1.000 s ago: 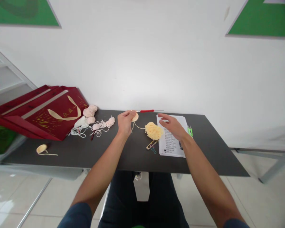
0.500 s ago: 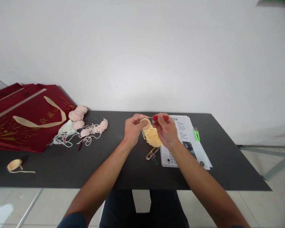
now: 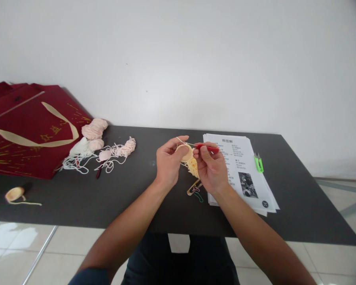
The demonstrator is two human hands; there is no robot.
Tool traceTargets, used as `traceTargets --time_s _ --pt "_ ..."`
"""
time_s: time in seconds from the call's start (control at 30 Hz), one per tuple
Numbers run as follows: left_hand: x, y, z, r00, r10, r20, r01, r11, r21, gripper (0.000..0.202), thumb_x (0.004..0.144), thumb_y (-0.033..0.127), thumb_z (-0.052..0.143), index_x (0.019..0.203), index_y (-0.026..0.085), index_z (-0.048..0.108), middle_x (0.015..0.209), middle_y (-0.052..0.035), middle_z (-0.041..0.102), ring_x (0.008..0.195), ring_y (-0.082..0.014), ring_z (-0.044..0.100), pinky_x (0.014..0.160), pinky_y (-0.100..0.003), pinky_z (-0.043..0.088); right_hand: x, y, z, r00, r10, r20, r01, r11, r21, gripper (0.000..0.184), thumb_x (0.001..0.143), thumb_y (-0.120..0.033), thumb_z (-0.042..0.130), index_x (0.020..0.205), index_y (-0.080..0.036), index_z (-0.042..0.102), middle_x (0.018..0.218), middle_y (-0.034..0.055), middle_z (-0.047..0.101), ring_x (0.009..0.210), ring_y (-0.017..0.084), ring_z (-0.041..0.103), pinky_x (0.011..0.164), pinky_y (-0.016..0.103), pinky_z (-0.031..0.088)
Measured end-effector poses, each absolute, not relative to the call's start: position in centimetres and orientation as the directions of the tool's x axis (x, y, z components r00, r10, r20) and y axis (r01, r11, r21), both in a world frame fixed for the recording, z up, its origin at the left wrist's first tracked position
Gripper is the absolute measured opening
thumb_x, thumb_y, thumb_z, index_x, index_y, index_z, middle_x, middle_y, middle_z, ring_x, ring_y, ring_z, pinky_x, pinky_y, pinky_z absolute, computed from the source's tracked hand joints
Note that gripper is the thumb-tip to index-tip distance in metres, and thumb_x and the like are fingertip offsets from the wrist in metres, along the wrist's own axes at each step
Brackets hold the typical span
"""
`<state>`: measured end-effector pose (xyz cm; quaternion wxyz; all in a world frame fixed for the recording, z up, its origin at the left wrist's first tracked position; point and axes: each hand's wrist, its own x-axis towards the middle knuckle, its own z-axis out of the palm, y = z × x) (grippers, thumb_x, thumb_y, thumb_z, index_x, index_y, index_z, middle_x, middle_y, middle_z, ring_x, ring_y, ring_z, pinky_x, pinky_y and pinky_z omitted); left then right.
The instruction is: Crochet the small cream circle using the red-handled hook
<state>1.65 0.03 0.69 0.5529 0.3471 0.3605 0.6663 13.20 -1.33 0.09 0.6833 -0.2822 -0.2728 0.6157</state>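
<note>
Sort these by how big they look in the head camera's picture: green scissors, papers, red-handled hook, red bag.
1. Red bag
2. Papers
3. Green scissors and red-handled hook: unsure, as the right hand partly covers the hook.

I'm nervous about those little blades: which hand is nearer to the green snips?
The right hand. It holds the red-handled tool, to the left of the green snips. The left hand is farther left, beyond the right hand, pinching the round yellow piece.
</note>
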Motion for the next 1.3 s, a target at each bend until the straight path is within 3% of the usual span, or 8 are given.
traceTargets --time_s 0.17,0.7,1.03,1.3 --pt "1.8 -0.2 0.5 -0.181 0.983 0.044 -0.461 -0.124 0.879 0.021 0.069 0.017 0.083 0.091 0.02 0.081 0.074 0.0005 0.069 0.063 -0.0084 0.057 0.061 -0.021 0.045 12.6 -2.0 -0.1 0.117 0.993 0.001 -0.68 0.081 -0.729 0.018 0.08 -0.029 0.088 0.09 -0.025 0.073 0.091 -0.0033 0.08 0.075 0.006 0.074 0.074 0.015 0.064" --pt "1.7 -0.6 0.5 -0.208 0.974 0.095 -0.357 -0.166 0.919 0.025 0.07 0.015 0.079 0.093 0.022 0.082 0.074 0.0019 0.068 0.063 -0.0094 0.055 0.061 -0.024 0.043 13.7 -1.6 -0.2 0.159 0.983 0.091 -0.539 0.164 -0.826 0.014 0.089 -0.039 0.078 0.091 -0.028 0.069 0.096 -0.0029 0.074 0.074 0.009 0.065 0.067 0.023 0.058" --pt "1.4 -0.4 0.3 -0.226 0.967 0.121 -0.325 -0.192 0.926 0.024 0.071 0.013 0.076 0.092 0.022 0.081 0.072 0.0023 0.067 0.062 -0.0089 0.053 0.061 -0.024 0.042 14.2 -1.5 0.0 0.231 0.939 0.254 -0.441 0.333 -0.833 0.02 0.083 -0.036 0.083 0.085 -0.028 0.066 0.088 -0.0028 0.069 0.067 0.01 0.059 0.062 0.026 0.05" --pt "1.5 -0.5 0.4 -0.252 0.961 0.113 -0.306 -0.189 0.933 0.024 0.07 0.013 0.077 0.091 0.023 0.081 0.073 0.002 0.068 0.061 -0.0094 0.053 0.06 -0.024 0.042 14.2 -1.9 -0.5 0.299 0.89 0.344 -0.29 0.428 -0.856 0.014 0.086 -0.036 0.08 0.088 -0.03 0.067 0.091 -0.0013 0.072 0.068 0.012 0.062 0.064 0.03 0.054"
